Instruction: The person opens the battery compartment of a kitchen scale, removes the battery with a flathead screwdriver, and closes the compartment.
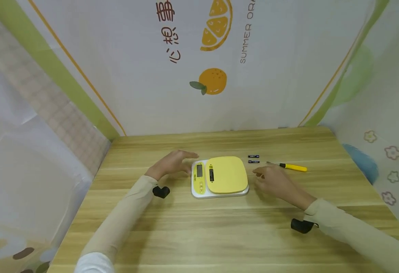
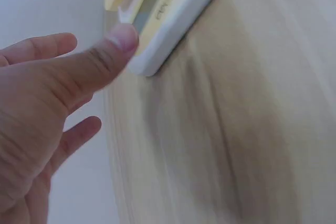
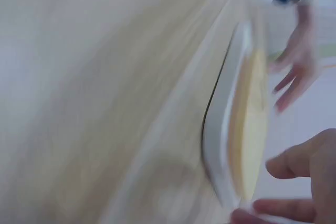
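Observation:
A kitchen scale (image 1: 227, 175) with a yellow square platform and a white base lies flat on the wooden table. Its small display (image 1: 199, 170) and buttons face the left side. My left hand (image 1: 172, 163) is at the scale's left end, fingers spread and thumb close to the display edge; whether it touches is hard to tell. Beyond the scale's right end hovers my right hand (image 1: 275, 182), fingers loosely bent and holding nothing. The right wrist view is blurred, with the thumb and fingers (image 3: 286, 209) near the platform's edge.
Two small dark batteries (image 1: 253, 156) lie behind and right of the scale. A screwdriver (image 1: 295, 167) with a yellow and black handle rests farther right. A printed cloth (image 1: 144, 94) hangs behind the table (image 1: 199, 235), with more cloth at both sides.

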Available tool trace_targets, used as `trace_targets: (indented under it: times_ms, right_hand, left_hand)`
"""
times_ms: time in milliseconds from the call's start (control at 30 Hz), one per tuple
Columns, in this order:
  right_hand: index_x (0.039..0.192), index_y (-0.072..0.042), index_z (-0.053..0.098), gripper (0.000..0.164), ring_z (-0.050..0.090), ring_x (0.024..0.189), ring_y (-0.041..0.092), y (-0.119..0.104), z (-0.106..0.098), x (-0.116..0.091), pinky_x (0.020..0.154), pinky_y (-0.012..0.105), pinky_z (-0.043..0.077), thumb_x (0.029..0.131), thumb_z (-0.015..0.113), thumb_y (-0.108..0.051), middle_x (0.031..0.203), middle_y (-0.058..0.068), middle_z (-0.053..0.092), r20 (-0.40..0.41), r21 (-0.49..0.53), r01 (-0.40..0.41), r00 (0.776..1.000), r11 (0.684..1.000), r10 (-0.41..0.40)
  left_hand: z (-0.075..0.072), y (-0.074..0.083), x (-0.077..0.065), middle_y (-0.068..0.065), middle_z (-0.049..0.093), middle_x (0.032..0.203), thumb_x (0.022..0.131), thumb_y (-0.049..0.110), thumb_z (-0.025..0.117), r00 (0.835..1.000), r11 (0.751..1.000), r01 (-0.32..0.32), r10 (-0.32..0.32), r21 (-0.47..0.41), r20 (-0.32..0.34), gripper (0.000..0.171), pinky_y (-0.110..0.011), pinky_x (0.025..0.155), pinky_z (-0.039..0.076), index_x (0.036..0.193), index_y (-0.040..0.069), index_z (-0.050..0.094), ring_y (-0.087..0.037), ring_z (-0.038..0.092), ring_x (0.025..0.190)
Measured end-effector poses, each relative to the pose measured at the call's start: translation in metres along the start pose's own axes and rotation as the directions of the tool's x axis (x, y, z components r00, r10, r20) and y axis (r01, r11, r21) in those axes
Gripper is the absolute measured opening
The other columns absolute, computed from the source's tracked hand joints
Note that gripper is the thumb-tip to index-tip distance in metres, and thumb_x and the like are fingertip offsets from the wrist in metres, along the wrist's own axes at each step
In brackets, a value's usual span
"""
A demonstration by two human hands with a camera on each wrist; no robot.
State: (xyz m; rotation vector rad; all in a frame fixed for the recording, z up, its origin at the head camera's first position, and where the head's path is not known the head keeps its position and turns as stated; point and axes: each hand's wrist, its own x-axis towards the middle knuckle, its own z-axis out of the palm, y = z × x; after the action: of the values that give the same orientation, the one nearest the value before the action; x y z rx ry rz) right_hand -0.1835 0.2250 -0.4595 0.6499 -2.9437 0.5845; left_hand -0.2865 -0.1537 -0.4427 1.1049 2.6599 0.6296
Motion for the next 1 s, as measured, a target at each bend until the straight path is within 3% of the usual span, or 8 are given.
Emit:
trace_targets:
  times_ms: [133, 267, 367, 500, 600, 733, 1000]
  right_hand:
    - [0.117, 0.005, 0.073, 0.050, 0.070, 0.075, 0.018, -0.017, 0.011, -0.017, 0.055, 0.031, 0.058, 0.090, 0.077, -0.037, 0.096, 0.013, 0.076, 0.010, 0.057, -0.093, 0.996, 0.994, 0.093]
    - [0.116, 0.003, 0.074, 0.062, 0.059, 0.072, 0.017, -0.029, 0.027, -0.027, 0.053, 0.031, 0.051, 0.084, 0.082, -0.050, 0.089, 0.007, 0.070, -0.001, 0.013, -0.121, 0.993, 0.993, 0.121]
    - [0.113, 0.000, 0.075, 0.062, 0.056, 0.071, 0.017, -0.034, 0.036, -0.029, 0.053, 0.033, 0.050, 0.082, 0.082, -0.053, 0.086, 0.005, 0.065, -0.027, -0.028, -0.131, 0.991, 0.991, 0.130]
    - [0.096, -0.005, 0.075, 0.054, 0.058, 0.069, 0.017, -0.037, 0.043, -0.028, 0.053, 0.036, 0.053, 0.080, 0.083, -0.055, 0.082, 0.003, 0.062, -0.065, -0.073, -0.132, 0.990, 0.989, 0.127]
    - [0.082, -0.010, 0.069, 0.047, 0.051, 0.062, 0.015, -0.037, 0.045, -0.025, 0.047, 0.032, 0.046, 0.080, 0.084, -0.054, 0.074, 0.001, 0.056, -0.069, -0.075, -0.138, 0.989, 0.988, 0.133]
    - [0.075, -0.014, 0.063, 0.044, 0.047, 0.057, 0.014, -0.036, 0.047, -0.022, 0.042, 0.029, 0.039, 0.079, 0.085, -0.052, 0.068, -0.001, 0.052, -0.084, -0.092, -0.134, 0.988, 0.987, 0.126]
    - [0.074, -0.015, 0.061, 0.046, 0.045, 0.055, 0.014, -0.034, 0.050, -0.019, 0.041, 0.029, 0.038, 0.076, 0.087, -0.053, 0.064, -0.001, 0.049, -0.108, -0.094, -0.134, 0.986, 0.987, 0.124]
  left_hand:
    - [0.001, -0.003, 0.004, -0.011, 0.053, 0.152, 0.086, 0.003, 0.081, 0.997, 0.996, 0.030, -0.024, -0.079, 0.072, 0.065, -0.042, 0.114, 0.045, 0.146, 0.004, 0.056, -0.028, 0.051, 0.139]
    - [0.006, -0.003, 0.009, -0.011, 0.046, 0.157, 0.087, -0.010, 0.074, 0.984, 0.989, 0.081, -0.059, -0.126, 0.165, 0.070, -0.034, 0.101, 0.054, 0.150, 0.003, 0.049, -0.022, 0.060, 0.120]
    - [0.009, -0.003, 0.013, -0.012, 0.043, 0.159, 0.087, -0.008, 0.075, 0.977, 0.985, 0.106, -0.079, -0.133, 0.199, 0.072, -0.032, 0.088, 0.057, 0.152, 0.002, 0.046, -0.023, 0.061, 0.104]
    - [0.011, -0.003, 0.016, -0.012, 0.045, 0.158, 0.088, 0.000, 0.078, 0.972, 0.987, 0.133, -0.112, -0.091, 0.208, 0.070, -0.039, 0.108, 0.051, 0.151, 0.002, 0.048, -0.028, 0.056, 0.128]
    - [0.011, -0.004, 0.018, -0.012, 0.044, 0.158, 0.089, 0.005, 0.079, 0.967, 0.989, 0.141, -0.128, -0.044, 0.222, 0.069, -0.047, 0.122, 0.035, 0.151, 0.004, 0.049, -0.032, 0.038, 0.147]
    - [0.011, -0.004, 0.020, -0.013, 0.041, 0.159, 0.089, 0.008, 0.080, 0.960, 0.989, 0.146, -0.136, -0.023, 0.244, 0.072, -0.050, 0.123, 0.032, 0.153, 0.006, 0.047, -0.034, 0.034, 0.148]
    - [0.011, -0.005, 0.025, -0.011, 0.046, 0.152, 0.086, 0.010, 0.084, 0.954, 0.987, 0.156, -0.157, 0.023, 0.256, 0.076, -0.047, 0.122, 0.034, 0.153, 0.009, 0.048, -0.031, 0.038, 0.142]
